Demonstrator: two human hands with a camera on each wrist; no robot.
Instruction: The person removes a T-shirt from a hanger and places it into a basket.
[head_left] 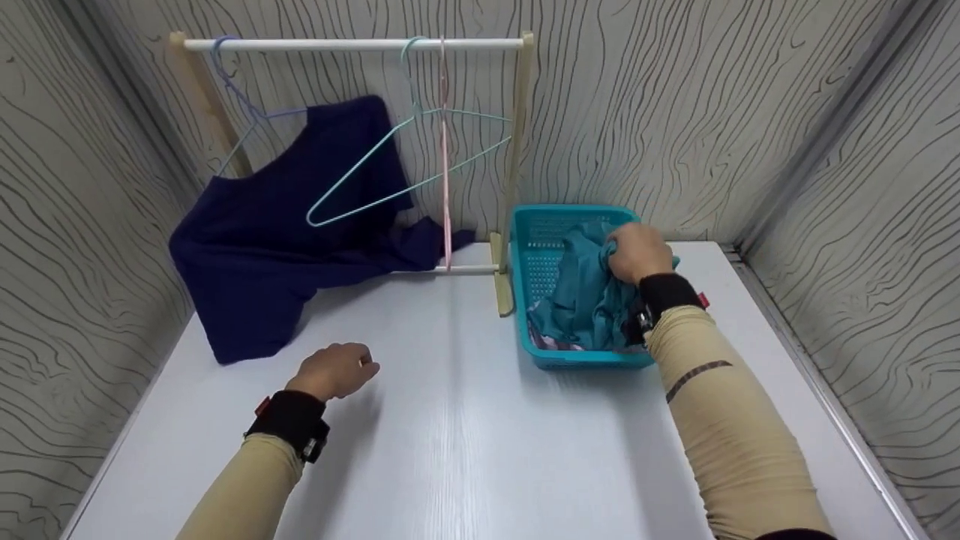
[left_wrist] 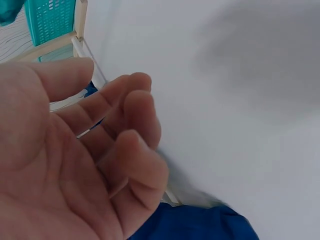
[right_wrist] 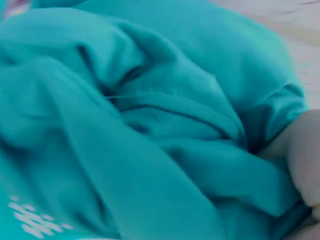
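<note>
The teal garment (head_left: 581, 289) lies bunched in the basket (head_left: 592, 360); the grip of the right hand (head_left: 641, 253) holds a gathered fold. Patterned cloth (head_left: 551, 343) shows at its lower edge. The left hand (head_left: 334, 371) is over the tabletop (head_left: 450, 450), grip slack and holding nothing. Judged status: partway. Done: the navy garment (head_left: 262, 225) hangs on the purple hanger (head_left: 259, 115). Outstanding: the basket's contents; the green hanger (head_left: 416, 115) and pink hanger (head_left: 445, 165) remain bare.

Grain-patterned walls (head_left: 712, 112), white tabletop (head_left: 450, 435)
</note>
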